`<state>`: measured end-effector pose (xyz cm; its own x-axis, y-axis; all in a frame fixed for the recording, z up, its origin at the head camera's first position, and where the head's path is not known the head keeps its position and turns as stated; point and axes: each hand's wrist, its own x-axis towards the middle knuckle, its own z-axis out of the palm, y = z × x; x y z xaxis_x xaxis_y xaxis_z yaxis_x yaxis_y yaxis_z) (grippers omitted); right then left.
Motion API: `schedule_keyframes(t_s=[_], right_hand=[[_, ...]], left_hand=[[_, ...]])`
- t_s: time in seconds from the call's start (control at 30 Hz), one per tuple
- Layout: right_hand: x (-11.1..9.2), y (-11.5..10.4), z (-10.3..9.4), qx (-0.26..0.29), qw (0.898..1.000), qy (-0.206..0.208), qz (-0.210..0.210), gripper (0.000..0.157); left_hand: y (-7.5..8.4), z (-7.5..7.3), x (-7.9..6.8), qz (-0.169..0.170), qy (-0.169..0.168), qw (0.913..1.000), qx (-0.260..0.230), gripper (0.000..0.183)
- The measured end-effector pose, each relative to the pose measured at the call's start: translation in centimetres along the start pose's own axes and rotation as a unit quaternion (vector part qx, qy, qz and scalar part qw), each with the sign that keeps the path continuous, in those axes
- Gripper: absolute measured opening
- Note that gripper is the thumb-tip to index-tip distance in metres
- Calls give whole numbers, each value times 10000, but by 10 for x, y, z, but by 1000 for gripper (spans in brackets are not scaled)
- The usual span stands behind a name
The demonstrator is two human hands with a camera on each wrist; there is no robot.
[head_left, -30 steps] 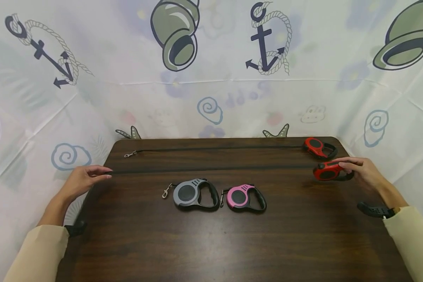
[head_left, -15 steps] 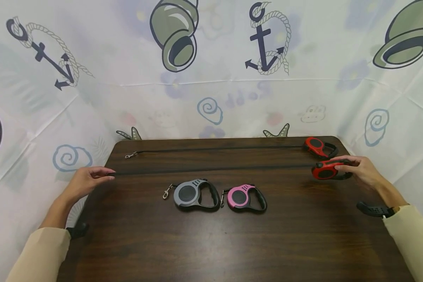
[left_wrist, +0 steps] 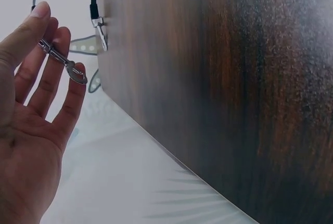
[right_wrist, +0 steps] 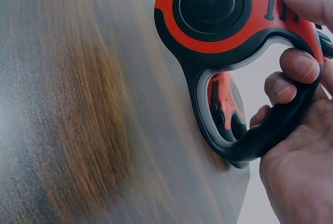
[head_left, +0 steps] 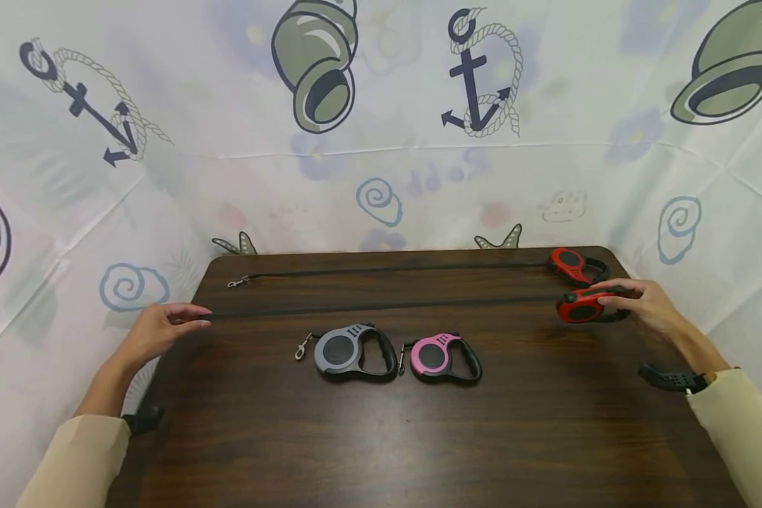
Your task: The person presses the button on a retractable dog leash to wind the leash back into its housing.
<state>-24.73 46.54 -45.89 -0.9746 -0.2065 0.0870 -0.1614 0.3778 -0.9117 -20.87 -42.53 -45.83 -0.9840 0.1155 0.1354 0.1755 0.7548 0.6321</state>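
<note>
At the right side, my right hand (head_left: 654, 310) holds a red and black retractable dog leash (head_left: 579, 309) just above the table. In the right wrist view, its fingers curl round the black handle (right_wrist: 281, 135) and the thumb rests on the red case. The leash's dark cord (head_left: 381, 306) runs taut across to my left hand (head_left: 161, 331). There, thumb and finger pinch the cord end by the metal clip (left_wrist: 62, 61), which the left wrist view shows lying across the fingers. A second red leash (head_left: 568, 261) lies behind, its cord stretched leftward to its own clip (head_left: 238, 281).
A grey retractable leash (head_left: 339, 351) and a pink one (head_left: 430, 355) lie side by side mid-table, cords drawn in. Patterned white cloth (head_left: 413, 190) hangs behind and beside the dark wooden table (head_left: 381, 444).
My left hand has moved a little to the right and my right hand, with the red leash, slightly left. The cord between them remains straight. The other leashes stay put.
</note>
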Motion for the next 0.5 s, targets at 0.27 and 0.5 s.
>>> schedule_keyframes(t_s=[0.27, 0.5], right_hand=[[2, -3, 10, -152, 9998, -5, -91, 25], [3, -9, 14, -500, 9986, -50, -136, 24]], left_hand=[[2, 1, 1, 86, 44, 9999, 39, 26], [5, 3, 2, 44, -1, 10000, -26, 26]])
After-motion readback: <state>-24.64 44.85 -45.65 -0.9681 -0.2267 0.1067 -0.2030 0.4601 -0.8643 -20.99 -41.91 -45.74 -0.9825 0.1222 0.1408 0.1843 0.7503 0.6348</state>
